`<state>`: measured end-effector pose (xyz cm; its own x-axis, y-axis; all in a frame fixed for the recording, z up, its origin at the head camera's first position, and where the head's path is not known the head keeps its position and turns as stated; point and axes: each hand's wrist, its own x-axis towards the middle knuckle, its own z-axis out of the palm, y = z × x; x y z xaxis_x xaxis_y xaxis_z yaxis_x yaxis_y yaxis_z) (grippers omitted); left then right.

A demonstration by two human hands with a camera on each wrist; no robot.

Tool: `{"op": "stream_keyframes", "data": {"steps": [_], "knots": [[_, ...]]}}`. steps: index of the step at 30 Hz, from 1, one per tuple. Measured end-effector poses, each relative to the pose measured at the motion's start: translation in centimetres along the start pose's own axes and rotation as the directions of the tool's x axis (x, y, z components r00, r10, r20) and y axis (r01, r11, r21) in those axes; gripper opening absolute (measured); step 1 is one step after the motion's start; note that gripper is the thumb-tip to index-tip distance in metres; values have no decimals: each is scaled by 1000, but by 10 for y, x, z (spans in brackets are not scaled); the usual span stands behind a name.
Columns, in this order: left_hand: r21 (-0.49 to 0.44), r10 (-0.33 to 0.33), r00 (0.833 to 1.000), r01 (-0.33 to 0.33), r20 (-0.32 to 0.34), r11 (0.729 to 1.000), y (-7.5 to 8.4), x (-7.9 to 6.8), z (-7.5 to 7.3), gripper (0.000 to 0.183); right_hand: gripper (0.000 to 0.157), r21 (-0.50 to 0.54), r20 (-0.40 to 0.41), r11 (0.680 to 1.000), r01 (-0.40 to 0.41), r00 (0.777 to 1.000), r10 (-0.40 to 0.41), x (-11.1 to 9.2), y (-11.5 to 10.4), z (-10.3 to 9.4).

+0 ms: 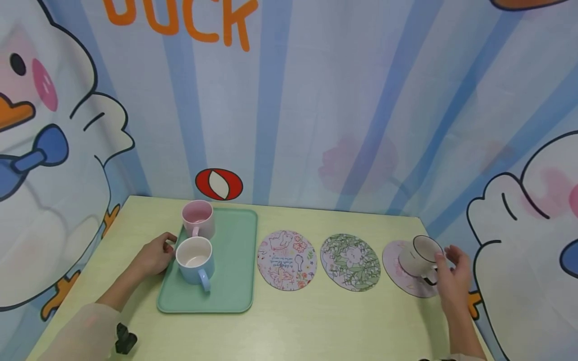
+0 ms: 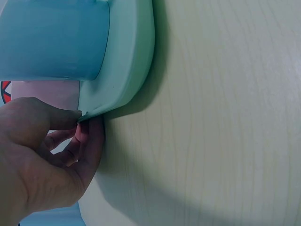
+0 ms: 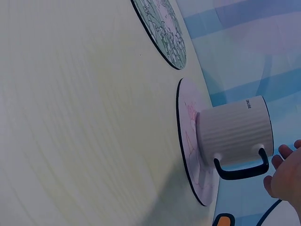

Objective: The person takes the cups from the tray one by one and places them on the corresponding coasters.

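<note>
My left hand point(image 1: 155, 254) pinches the left rim of a green tray point(image 1: 232, 260), thumb above and fingers beneath, as the left wrist view shows. On the tray stand a pink mug point(image 1: 205, 225) and, nearer me, a blue mug point(image 1: 191, 273) with a white inside. At the right, a white mug point(image 3: 235, 134) with a black handle and dark rim stands upright on a pink round coaster point(image 3: 190, 155). Beside its rim and handle is my right hand point(image 1: 455, 281); in the right wrist view its loosely bent fingers are apart from the mug.
Between the tray and the white mug lie two round coasters, one pink floral point(image 1: 286, 260) and one green floral point(image 1: 350, 263). A striped duck-print cloth point(image 1: 307, 125) rises behind the pale wooden table point(image 1: 316, 326). A small dark object point(image 1: 125, 339) is by the left sleeve.
</note>
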<state>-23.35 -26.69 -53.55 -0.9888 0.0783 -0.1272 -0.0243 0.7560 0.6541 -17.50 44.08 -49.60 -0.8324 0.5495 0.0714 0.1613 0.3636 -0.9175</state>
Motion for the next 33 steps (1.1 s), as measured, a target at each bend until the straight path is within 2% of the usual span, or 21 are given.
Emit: {"op": "stream_keyframes", "data": {"steps": [6,15,23,29,33], "knots": [[3,-2,1000,2,-1,1000,0,1,0,35,65,-32,-5,997,77,997,-77,-4,-9,8],[19,17,1000,-17,-11,1000,-1,1,0,34,62,-71,28,976,207,978,-205,-1,-21,28],[15,17,1000,-17,-11,1000,0,1,-1,35,64,-2,113,967,254,961,-252,-1,-31,46],[21,19,1000,-19,-14,1000,-2,2,0,35,65,36,193,955,294,936,-296,-6,-42,57],[16,12,1000,-12,-13,1000,-3,3,1,35,63,56,214,946,319,922,-323,-10,-49,66]]}}
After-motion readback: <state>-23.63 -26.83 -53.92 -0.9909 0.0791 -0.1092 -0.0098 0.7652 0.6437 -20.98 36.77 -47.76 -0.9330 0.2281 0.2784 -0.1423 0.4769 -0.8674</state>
